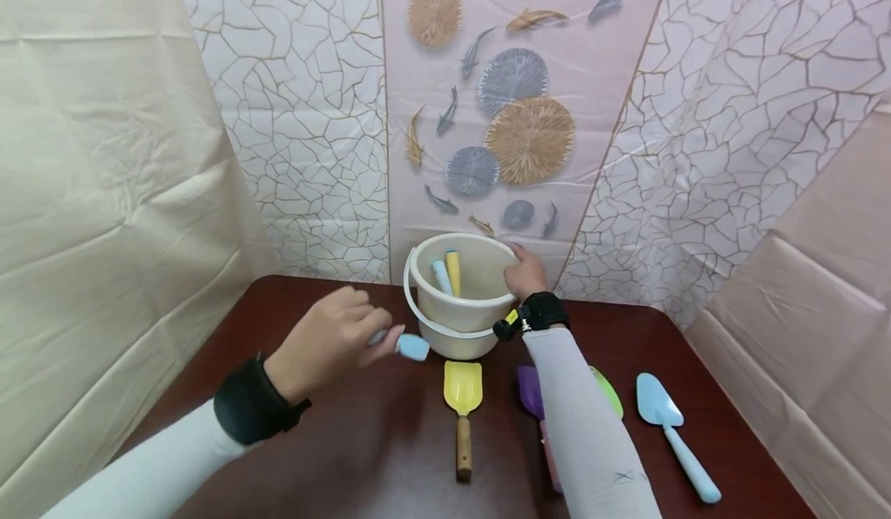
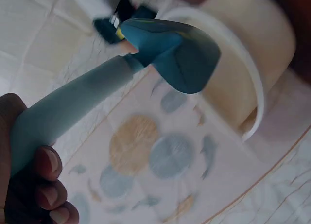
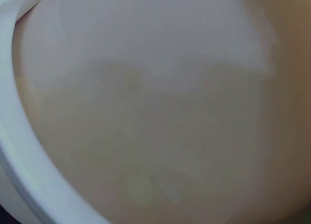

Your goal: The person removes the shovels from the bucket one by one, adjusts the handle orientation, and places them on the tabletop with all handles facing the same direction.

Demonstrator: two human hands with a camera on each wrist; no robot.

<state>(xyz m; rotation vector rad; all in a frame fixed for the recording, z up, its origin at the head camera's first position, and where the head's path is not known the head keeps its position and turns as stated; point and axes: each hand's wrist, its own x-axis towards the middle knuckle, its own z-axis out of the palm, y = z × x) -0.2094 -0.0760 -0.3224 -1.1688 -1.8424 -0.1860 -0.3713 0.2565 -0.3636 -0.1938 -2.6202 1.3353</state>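
Note:
My left hand grips the pale blue handle of a small garden trowel, with its fingers curled round it. In the left wrist view the trowel shows a blue blade, directed toward the bucket. It is held in the air just left of the cream bucket, apart from it. My right hand grips the bucket's right rim. Two handles, one light blue and one yellow, stick up inside the bucket; what lies below them is hidden. The right wrist view is filled by the bucket's wall.
A yellow shovel with a wooden handle lies before the bucket. Under my right forearm are a purple shovel and a partly hidden green tool. A light blue trowel lies at right. Patterned cloth hangs behind the dark red table.

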